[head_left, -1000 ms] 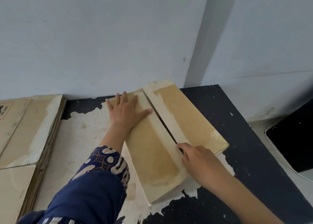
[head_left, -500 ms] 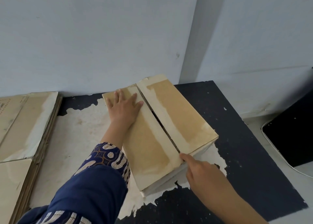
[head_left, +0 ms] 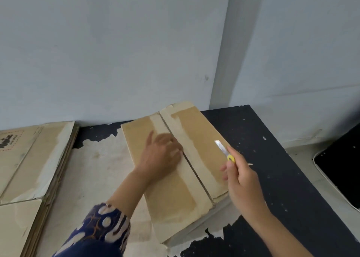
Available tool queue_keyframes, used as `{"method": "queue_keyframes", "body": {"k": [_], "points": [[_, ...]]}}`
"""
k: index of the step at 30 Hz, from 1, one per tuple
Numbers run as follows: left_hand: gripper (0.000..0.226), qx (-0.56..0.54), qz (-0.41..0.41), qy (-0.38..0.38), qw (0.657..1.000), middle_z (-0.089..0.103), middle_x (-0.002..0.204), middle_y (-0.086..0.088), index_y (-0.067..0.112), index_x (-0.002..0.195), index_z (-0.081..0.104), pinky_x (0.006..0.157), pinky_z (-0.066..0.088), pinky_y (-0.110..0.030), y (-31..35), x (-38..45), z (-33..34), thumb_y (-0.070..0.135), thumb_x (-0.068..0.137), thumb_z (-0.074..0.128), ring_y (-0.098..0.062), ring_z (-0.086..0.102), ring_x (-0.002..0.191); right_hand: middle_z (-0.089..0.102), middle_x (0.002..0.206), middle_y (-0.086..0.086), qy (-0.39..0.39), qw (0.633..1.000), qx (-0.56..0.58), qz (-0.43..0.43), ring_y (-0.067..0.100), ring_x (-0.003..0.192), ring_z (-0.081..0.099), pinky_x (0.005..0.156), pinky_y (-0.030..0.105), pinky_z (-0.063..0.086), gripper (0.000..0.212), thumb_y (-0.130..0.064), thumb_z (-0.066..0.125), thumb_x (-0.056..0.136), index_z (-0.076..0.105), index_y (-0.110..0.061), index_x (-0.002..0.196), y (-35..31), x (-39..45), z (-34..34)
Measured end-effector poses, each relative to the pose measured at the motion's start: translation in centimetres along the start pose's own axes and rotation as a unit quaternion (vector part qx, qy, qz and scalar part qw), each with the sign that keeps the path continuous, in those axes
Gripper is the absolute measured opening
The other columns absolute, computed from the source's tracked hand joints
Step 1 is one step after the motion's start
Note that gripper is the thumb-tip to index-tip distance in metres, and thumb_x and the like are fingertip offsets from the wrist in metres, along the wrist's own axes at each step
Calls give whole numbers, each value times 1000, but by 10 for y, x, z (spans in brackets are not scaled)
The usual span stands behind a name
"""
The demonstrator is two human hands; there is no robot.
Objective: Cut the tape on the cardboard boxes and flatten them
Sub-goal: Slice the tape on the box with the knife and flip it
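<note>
Cardboard box (head_left: 175,171) lying near the back edge of the counter (head_left: 272,179), top flaps split along the middle seam. Left hand (head_left: 161,157) flat on the left flap beside the seam, blurry, fingers spread open. Right hand (head_left: 241,180) above the box's right side, fingers wrapped tight round a yellow cutter (head_left: 226,151), blade pointing up and away. Flat cardboard stack (head_left: 29,163) at the left edge of the counter, well apart from the box.

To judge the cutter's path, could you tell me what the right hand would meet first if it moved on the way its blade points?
Probably the cardboard box's right flap; the right hand holds the cutter above it, though height is unclear.
</note>
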State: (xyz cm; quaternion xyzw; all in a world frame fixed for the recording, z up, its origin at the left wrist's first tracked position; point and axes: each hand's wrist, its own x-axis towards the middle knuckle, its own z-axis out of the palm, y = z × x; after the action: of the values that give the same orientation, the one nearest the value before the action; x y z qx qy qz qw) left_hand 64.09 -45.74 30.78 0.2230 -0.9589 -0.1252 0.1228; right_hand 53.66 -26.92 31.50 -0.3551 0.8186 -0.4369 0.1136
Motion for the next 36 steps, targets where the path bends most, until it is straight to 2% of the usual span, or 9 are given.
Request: {"method": "queue_keyframes", "body": {"k": [5, 10, 14, 17, 21, 24, 29, 31, 36], "points": [[30, -4, 107, 7, 994, 66, 106, 5, 27, 93, 70, 96, 44, -53, 6, -16, 12, 39, 88, 43, -13, 66, 96, 62, 103, -10, 9, 996, -79, -46, 0, 78, 48, 56, 7, 31, 46, -31, 21, 98, 40, -26, 139, 15, 30, 25], [30, 16, 144, 15, 989, 67, 105, 6, 27, 97, 70, 94, 47, -48, -5, -14, 19, 38, 90, 43, -15, 64, 104, 55, 126, -18, 35, 993, -71, -83, 9, 92, 59, 61, 3, 33, 43, -24, 25, 98, 43, -25, 136, 21, 48, 31], [30, 67, 142, 37, 987, 58, 77, 8, 24, 76, 64, 92, 46, -45, 1, 3, 16, 41, 86, 41, -15, 60, 73, 53, 116, -22, 2, 992, -73, -102, 1, 88, 53, 66, 5, 35, 41, -14, 33, 100, 41, -27, 138, 19, 70, 29], [37, 80, 123, 7, 989, 47, 64, 9, 23, 63, 51, 72, 46, -28, 9, 14, 8, 51, 83, 36, -14, 49, 61, 59, 121, -7, -40, 989, -86, -109, 16, 103, 57, 77, 18, 39, 41, -14, 33, 100, 38, -22, 140, 15, 88, 32], [65, 85, 48, -124, 987, 40, 74, 14, 29, 78, 49, 75, 25, -27, 15, 14, 1, 78, 64, 8, -8, 48, 80, 56, 128, 8, -105, 971, -150, -152, 26, 112, 53, 87, 34, 42, 48, -5, 34, 98, 30, -18, 144, 7, 112, 39], [73, 86, 19, -168, 982, 43, 81, 13, 31, 94, 60, 74, 22, -27, 21, 7, 1, 87, 64, 24, -10, 51, 90, 58, 117, 10, -113, 963, -180, -168, 26, 100, 56, 77, 33, 42, 51, -2, 34, 97, 28, -19, 145, 4, 131, 48], [34, -59, -65, -183, 979, 58, 107, 6, 27, 111, 57, 76, 29, -25, 28, 4, -2, 53, 90, 47, -15, 54, 99, 58, 115, -8, -126, 973, -89, -171, 10, 93, 55, 76, 18, 43, 46, -9, 32, 99, 33, -24, 143, 0, 141, 52], [31, -74, -75, -192, 976, 58, 109, 7, 33, 117, 56, 81, 30, -25, 28, 3, -4, 49, 93, 44, -15, 55, 102, 53, 89, -22, -82, 988, 4, -134, -4, 70, 46, 63, 10, 36, 42, -13, 31, 100, 39, -26, 139, 1, 138, 45], [29, -66, -128, -141, 980, 54, 111, 10, 36, 121, 52, 88, 27, -27, 24, 3, -2, 44, 97, 38, -13, 53, 106, 57, 78, -9, -21, 990, 84, -108, 3, 64, 47, 64, 15, 37, 36, -16, 36, 99, 42, -42, 122, 18, 99, 29]]}}
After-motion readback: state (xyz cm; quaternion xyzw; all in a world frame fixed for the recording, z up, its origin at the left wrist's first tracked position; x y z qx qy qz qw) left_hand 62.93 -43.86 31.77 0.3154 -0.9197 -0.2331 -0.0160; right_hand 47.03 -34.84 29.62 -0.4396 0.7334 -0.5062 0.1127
